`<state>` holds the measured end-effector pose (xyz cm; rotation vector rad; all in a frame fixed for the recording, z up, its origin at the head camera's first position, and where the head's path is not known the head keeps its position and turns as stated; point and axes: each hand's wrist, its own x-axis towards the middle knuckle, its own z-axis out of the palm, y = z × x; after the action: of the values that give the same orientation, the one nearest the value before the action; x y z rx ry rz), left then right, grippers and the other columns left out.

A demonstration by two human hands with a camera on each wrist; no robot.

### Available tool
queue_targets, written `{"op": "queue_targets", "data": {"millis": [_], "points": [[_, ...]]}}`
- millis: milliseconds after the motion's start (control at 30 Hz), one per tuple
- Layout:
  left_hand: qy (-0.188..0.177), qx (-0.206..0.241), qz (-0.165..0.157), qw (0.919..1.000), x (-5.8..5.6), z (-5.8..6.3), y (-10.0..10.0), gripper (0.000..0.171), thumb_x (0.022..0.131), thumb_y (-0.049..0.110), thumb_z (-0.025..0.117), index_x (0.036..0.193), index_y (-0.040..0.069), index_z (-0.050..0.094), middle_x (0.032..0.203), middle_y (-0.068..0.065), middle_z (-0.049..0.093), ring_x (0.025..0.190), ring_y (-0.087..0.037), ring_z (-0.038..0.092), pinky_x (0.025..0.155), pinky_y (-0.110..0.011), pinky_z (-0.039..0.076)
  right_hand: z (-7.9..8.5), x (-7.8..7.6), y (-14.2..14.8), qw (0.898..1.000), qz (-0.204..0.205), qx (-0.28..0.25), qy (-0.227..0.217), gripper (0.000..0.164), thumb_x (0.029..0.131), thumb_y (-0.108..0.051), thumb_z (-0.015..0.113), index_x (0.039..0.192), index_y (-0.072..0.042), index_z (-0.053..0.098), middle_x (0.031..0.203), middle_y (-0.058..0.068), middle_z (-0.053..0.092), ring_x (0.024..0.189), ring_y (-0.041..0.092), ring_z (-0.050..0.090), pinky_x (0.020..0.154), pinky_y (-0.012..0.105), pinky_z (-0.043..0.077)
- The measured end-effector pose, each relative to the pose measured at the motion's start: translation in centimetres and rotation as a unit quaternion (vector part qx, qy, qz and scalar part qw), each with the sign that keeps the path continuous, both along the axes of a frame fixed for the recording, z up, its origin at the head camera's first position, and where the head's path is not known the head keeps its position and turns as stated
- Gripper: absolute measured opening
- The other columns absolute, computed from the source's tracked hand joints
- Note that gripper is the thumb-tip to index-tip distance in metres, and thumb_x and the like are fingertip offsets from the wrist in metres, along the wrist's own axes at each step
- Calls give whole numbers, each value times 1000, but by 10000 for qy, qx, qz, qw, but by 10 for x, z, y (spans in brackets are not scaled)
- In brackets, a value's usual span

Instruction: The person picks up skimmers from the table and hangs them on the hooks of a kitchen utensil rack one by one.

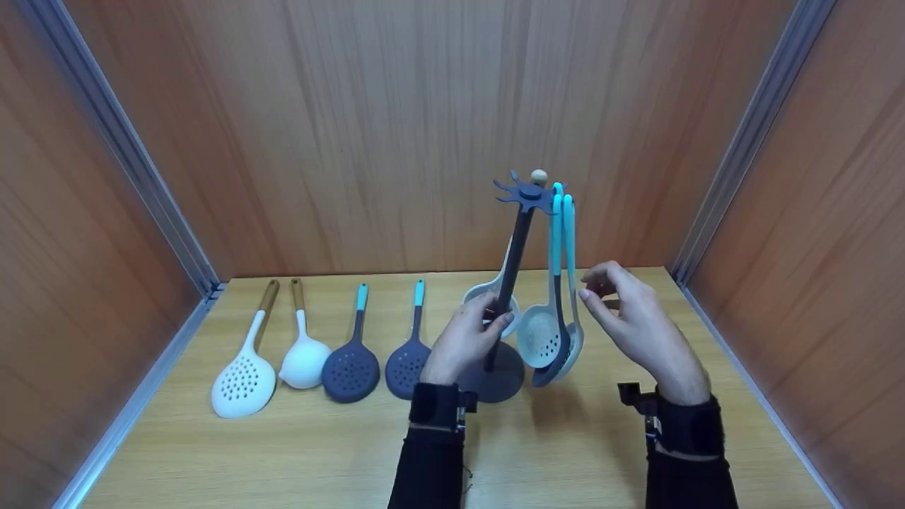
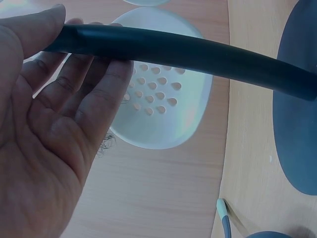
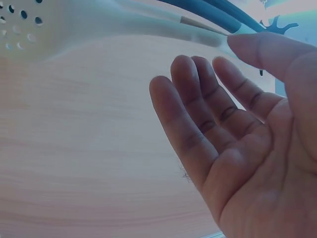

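- Right of centre in the frame is a dark utensil stand (image 1: 520, 247); the left hand (image 1: 466, 336) has fingers and thumb around its pole.
- Several turquoise-handled utensils (image 1: 556, 240) hang on the stand's right side.
- Just beside them, the right hand (image 1: 636, 322) holds nothing, its thumb and fingers apart.
- Lower left, a white skimmer (image 1: 244, 385), white ladle (image 1: 305, 363) and two dark skimmers (image 1: 351, 373) lie across the tabletop (image 1: 318, 452).

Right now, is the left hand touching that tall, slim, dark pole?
Touching: the left wrist view shows the left hand gripping the dark pole.
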<state>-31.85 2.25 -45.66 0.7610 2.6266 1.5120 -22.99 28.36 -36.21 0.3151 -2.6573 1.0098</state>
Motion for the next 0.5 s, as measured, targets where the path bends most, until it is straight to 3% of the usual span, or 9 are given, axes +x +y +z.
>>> {"op": "queue_targets", "data": {"millis": [133,333,500], "points": [[-66,26,41,10000,0,-1,0,23,108,36,62,129,28,66,129,8,70,124,-16,67,104,-48,60,-2,-3,2,9999,-142,-10,-46,26,112,-22,53,134,-8,56,128,12,65,120,31,63,108,58,56],[-52,42,64,10000,0,-1,1,25,107,35,62,130,25,66,128,8,70,125,-16,67,104,-49,60,-6,-8,7,9996,-265,36,44,27,112,-19,53,135,-7,56,129,13,64,122,32,62,113,60,52],[94,100,-12,9999,1,-1,2,19,108,34,62,124,24,67,126,6,71,123,-15,68,104,-45,60,-7,-7,8,9986,-403,141,298,25,111,-19,53,133,-6,57,127,13,65,122,33,63,112,60,52]]}}
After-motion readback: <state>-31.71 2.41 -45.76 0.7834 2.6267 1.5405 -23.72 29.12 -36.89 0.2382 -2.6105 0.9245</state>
